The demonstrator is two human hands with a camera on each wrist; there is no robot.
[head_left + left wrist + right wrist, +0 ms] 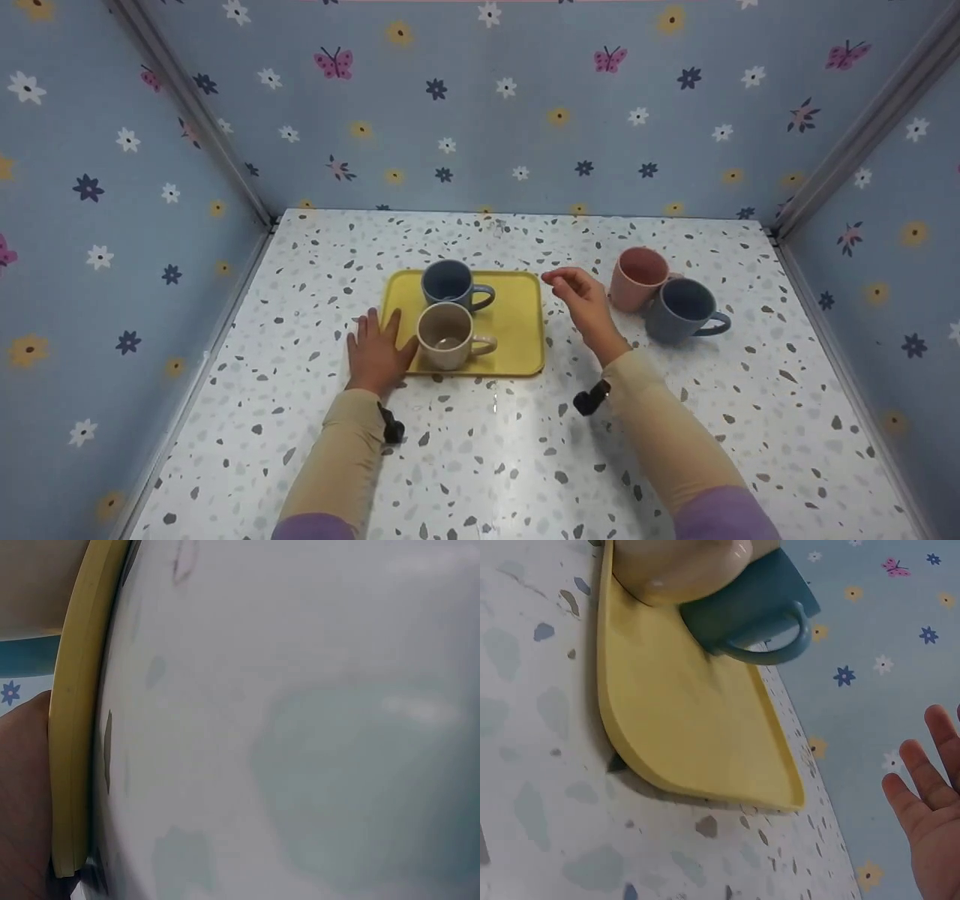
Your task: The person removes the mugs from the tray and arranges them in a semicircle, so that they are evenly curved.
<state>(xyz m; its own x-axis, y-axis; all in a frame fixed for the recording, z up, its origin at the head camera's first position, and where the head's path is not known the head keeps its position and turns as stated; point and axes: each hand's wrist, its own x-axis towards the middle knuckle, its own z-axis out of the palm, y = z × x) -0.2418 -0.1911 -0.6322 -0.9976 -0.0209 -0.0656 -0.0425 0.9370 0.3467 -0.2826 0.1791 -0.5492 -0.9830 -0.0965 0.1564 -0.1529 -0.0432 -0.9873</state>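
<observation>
A yellow tray [517, 322] bears a blue mug [448, 283] at its back and a cream mug [445, 337] in front, both handles pointing right. My left hand [376, 355] lies with spread fingers over the tray's left edge, the thumb right beside the cream mug. In the left wrist view, part of that hand [24, 802] shows against the tray's rim [75, 727]. My right hand [587, 306] is between the tray and a pink mug [634, 289], its fingers loosely bent and holding nothing. The right wrist view shows its fingers [930, 784] apart from the tray [682, 712].
A second blue mug [679, 319] stands close against the pink mug at the right, its handle to the right. The speckled white table [465, 450] is enclosed by flower-patterned walls [480, 135] at the back and on both sides.
</observation>
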